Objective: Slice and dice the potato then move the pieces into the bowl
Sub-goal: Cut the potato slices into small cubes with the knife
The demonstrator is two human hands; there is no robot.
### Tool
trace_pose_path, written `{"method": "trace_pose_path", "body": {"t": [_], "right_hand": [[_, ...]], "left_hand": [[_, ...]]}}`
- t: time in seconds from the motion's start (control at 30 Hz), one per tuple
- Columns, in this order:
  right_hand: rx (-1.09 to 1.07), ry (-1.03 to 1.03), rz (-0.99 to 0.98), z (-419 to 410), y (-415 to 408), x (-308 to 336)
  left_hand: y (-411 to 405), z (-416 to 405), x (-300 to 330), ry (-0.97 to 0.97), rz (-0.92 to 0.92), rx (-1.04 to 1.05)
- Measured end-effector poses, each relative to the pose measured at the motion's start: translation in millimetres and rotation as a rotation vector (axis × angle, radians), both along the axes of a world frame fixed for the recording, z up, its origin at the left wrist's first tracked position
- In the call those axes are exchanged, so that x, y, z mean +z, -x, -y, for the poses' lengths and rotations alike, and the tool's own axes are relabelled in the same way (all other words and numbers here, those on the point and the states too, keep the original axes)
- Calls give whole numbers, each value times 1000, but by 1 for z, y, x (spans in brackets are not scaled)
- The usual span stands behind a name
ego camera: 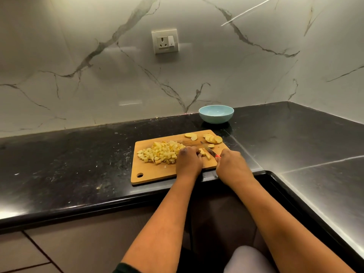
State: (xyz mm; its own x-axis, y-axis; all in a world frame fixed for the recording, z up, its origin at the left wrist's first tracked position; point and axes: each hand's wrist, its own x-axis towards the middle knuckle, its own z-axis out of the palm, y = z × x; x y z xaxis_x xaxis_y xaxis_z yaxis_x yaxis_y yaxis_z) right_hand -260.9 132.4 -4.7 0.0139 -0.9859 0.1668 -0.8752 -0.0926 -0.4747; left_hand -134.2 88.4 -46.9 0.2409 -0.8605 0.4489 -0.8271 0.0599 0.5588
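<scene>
Bowl (216,114) sits behind the board (155,174); left hand (189,161) pins potato strips (203,153), right hand (232,166) grips the knife (208,149), diced pile (159,152) beside.

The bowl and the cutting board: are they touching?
Apart. The head view shows a strip of dark counter between the blue bowl and the far edge of the board.

The cutting board (153,176) lies on the surface (78,164). On its left part sits a heap of diced potato (159,152), potato slices (213,139) at its far right corner. The bowl (216,114) stands behind the board, near the wall (118,75).
</scene>
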Motion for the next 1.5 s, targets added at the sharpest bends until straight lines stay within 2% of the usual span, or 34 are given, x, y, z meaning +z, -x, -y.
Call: {"method": "trace_pose_path", "body": {"t": [0.3, 0.5, 0.73, 0.97, 1.2, 1.37, 1.5], "right_hand": [[9, -224, -205, 7, -28, -3], [18, -249, -254, 10, -49, -4], [139, -397, -424, 10, -31, 25], [185, -540, -529, 3, -7, 18], [161, -428, -268, 16, 26, 29], [139, -625, 146, 36, 45, 41], [185, -640, 238, 47, 55, 46]], "left_hand": [[-2, 4, -2, 3, 18, -9], [-6, 8, -1, -10, 27, -45], [-2, 3, 1, -18, 9, -13], [-1, -4, 4, -9, 5, -25], [1, -14, 6, -23, -20, -120], [-3, -11, 7, -183, 85, -115], [-5, -1, 10, -185, -44, -110]]}}
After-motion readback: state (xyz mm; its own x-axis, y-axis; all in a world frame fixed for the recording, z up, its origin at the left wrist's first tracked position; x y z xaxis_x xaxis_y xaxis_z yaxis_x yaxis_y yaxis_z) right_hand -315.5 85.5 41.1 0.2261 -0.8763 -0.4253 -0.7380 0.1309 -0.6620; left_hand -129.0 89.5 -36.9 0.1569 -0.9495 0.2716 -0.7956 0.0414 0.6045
